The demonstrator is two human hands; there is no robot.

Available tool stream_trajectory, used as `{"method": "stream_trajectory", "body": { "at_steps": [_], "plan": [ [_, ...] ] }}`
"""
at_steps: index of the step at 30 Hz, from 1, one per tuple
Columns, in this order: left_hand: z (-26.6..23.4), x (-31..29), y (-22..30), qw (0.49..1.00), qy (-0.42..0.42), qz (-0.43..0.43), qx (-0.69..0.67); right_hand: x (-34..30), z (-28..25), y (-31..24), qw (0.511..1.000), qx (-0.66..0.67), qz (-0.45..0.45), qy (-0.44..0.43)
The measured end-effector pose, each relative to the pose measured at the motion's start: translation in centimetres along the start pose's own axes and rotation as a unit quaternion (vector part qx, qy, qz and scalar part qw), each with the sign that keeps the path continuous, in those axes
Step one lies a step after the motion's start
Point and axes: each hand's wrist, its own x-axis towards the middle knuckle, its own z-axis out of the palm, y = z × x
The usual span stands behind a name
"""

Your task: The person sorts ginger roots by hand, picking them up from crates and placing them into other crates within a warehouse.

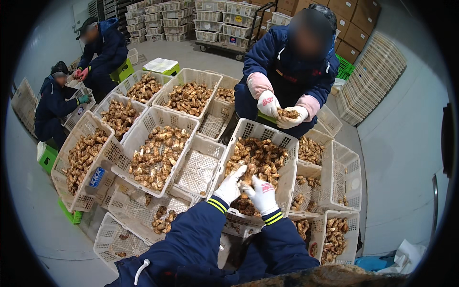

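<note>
as both hands (261, 195) hold mushroom (248, 175), crate (267, 132) beneath

head | left fisheye, head-worn | faces down, forward | near, above central crate (268, 130)

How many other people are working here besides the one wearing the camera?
3 in view: one worker facing across the crates; a farther worker and a nearer worker at upper left. Others could be hidden behind stacks.
</note>
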Motion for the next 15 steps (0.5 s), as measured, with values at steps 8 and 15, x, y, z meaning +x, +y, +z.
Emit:
{"method": "stream_trajectory", "body": {
  "at_steps": [8,15],
  "plan": [
    [1.1,-0.6,1.5,0.971,0.029,-0.136,-0.197,0.0,0.5,4.4,0.958,0.256,0.096,0.090],
    [1.4,-1.8,2.9,0.972,-0.091,0.048,0.212,0.4,0.4,3.9,0.990,0.101,-0.066,0.068]
  ]
}}
